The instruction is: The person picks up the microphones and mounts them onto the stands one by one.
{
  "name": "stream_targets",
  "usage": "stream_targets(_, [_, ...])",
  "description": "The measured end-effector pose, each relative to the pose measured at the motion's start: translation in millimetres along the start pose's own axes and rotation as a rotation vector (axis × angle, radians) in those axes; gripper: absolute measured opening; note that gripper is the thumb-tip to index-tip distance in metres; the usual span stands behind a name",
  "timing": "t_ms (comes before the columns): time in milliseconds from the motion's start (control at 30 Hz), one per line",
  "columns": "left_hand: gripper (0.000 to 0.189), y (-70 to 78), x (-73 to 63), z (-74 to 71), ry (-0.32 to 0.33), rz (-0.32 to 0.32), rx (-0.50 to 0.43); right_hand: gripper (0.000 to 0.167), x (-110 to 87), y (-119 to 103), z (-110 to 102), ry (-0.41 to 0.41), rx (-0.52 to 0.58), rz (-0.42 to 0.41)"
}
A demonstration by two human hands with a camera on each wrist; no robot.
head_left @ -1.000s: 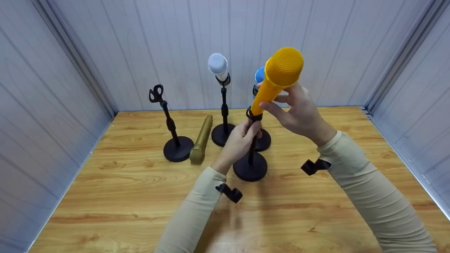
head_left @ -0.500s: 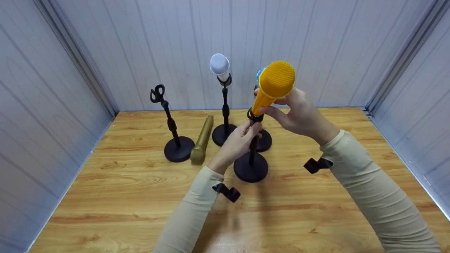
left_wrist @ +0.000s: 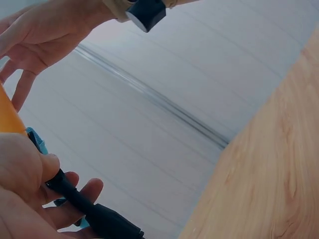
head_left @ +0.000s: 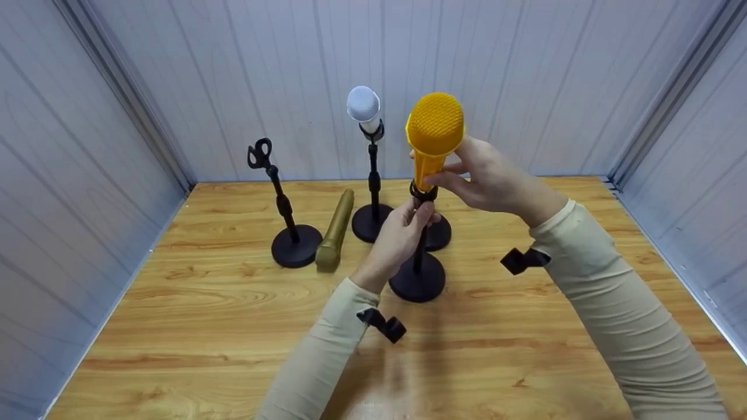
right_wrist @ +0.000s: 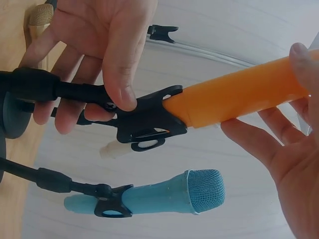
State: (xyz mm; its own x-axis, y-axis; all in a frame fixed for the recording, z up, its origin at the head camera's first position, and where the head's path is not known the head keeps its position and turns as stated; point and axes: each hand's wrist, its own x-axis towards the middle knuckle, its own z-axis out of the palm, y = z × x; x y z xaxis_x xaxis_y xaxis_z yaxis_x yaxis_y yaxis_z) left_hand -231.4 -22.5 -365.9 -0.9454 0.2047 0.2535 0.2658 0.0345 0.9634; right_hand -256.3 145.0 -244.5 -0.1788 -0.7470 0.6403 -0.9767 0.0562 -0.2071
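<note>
A yellow microphone [head_left: 436, 125] is tilted with its mesh head up and toward the camera. My right hand [head_left: 493, 175] holds it around the handle between thumb and fingers. Its tail end sits in the black clip [right_wrist: 149, 117] of the nearest microphone stand [head_left: 417, 283], as the right wrist view shows. Just beneath that clip, my left hand [head_left: 397, 242] pinches the stand's neck with thumb and fingers. A blue microphone [right_wrist: 164, 196] rests in another stand's clip right behind; the yellow one hides it in the head view.
A white microphone [head_left: 363, 105] is clipped on a stand [head_left: 373, 221] at the back middle. Left of it, a gold microphone [head_left: 335, 230] lies on the wooden table [head_left: 204, 326]. Farther left is a stand with a bare clip [head_left: 259, 153]. Pale panel walls [head_left: 280, 70] enclose three sides.
My right hand has swung the yellow microphone's head leftward and lowered it a little, so it now covers the blue microphone. My left hand has kept its grip on the stand.
</note>
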Motion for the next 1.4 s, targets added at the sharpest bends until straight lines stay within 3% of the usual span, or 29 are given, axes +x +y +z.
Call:
stream_targets(267, [0.027,-1.1,-0.9,-0.4,0.005,0.031,0.02,0.055,11.4,-5.8,-2.5,-0.111,-0.041,-0.062])
stream_targets(533, [0.035,5.2,2.4,2.0,-0.036,-0.101,-0.104,0.049,7.5,-7.5,-15.2,-0.098,0.052,0.065])
stream_targets(633, [0.033,4.5,4.6,3.1,-0.037,-0.119,-0.159,0.053,5.8,-8.6,-16.1,-0.07,-0.037,0.055])
stream_targets(733, [0.031,2.5,5.2,2.7,-0.024,-0.107,-0.174,0.049,10.0,-8.0,-12.3,-0.053,-0.161,0.014])
stream_targets(833, [0.032,-0.4,3.9,1.0,-0.013,-0.076,-0.17,0.039,16.1,-7.9,-7.6,-0.079,-0.207,0.008])
stream_targets(1000, [0.031,-4.8,0.6,-0.7,-0.006,-0.004,-0.212,0.038,22.6,-12.2,-10.8,-0.207,-0.13,0.056])
stream_targets(1167, [0.027,-6.8,-3.7,-0.8,0.016,0.044,-0.203,0.025,27.0,-14.4,-12.7,-0.352,-0.056,0.099])
stream_targets(1267, [0.025,-6.5,-4.5,-1.2,0.028,0.039,-0.195,0.023,22.7,-8.5,-8.4,-0.352,0.0,0.1])
stream_targets(1400, [0.028,-4.9,-2.4,-0.4,0.008,0.029,-0.172,0.03,11.1,-1.0,-9.0,-0.276,0.159,0.147])
